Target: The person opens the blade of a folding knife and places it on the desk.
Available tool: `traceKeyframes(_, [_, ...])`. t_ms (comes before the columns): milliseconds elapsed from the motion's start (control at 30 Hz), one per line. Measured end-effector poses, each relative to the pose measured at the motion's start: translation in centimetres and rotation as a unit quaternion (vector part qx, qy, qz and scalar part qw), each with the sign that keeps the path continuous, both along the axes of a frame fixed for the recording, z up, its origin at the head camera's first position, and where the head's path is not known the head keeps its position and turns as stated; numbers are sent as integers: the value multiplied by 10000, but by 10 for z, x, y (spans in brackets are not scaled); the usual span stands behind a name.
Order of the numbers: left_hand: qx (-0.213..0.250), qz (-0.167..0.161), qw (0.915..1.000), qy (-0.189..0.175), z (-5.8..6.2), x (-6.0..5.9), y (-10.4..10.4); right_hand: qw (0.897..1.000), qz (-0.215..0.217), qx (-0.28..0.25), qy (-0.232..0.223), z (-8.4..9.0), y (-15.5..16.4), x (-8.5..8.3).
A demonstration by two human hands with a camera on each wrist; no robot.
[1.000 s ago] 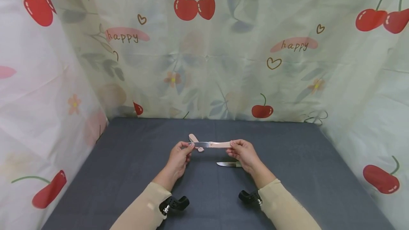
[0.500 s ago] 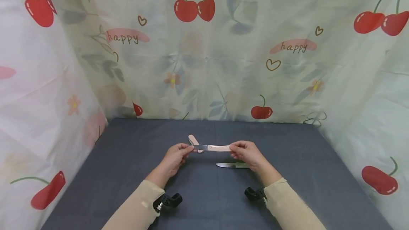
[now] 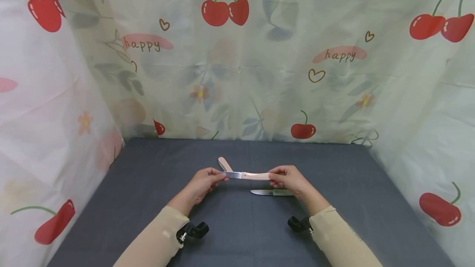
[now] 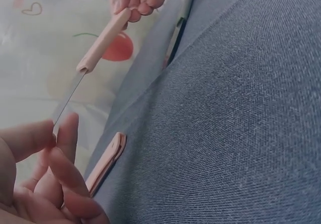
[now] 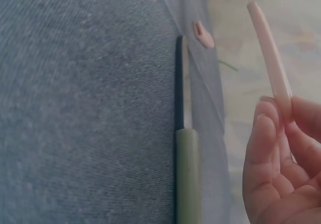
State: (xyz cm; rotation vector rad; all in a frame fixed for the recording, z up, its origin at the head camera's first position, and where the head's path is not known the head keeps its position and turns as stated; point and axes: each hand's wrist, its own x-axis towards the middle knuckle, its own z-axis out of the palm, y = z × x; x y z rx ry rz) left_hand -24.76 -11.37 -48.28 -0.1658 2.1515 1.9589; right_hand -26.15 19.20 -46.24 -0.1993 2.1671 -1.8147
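A pink-handled knife (image 3: 255,176) is held level above the table, its blade pointing left. My left hand (image 3: 200,182) pinches the blade near its tip between thumb and fingers. At the other end, the thumb and fingers of my right hand (image 3: 291,180) pinch the butt of the handle. Below and behind the blade lies a slim pink piece (image 4: 107,161) with a slot along its side; the knife partly covers it in the head view. A green-handled knife (image 5: 186,169) lies on the table under my right hand, blade pointing left.
The table has a dark grey cloth (image 3: 237,234) over it. Hanging sheets with a cherry print (image 3: 237,73) enclose it at the back and both sides. A black camera mount sits on each wrist, beside the beige sleeves (image 3: 152,234).
Both hands have come slightly nearer to me with the pink-handled knife, still pinching it at both ends. The forearms have spread a little, and more of the green handle shows.
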Motion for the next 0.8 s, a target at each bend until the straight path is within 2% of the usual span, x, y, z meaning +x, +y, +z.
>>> traceKeyframes(167, [-876, 23, 9950, 475, -2, -2, 3, 10000, -19, 6, 63, -2, 0, -2])
traceKeyframes(300, [-1265, 58, 9895, 701, -1, -3, 4, 9999, -74, 69, 1, -2, 0, -3])
traceKeyframes(533, [-1871, 606, 9759, 949, -3, -15, 1, 9993, -88, 352, -117, -4, 1, -7])
traceKeyframes(800, [-2413, 996, 9587, 1126, -2, -29, 10, 9938, -270, 1051, -244, -7, -3, -12])
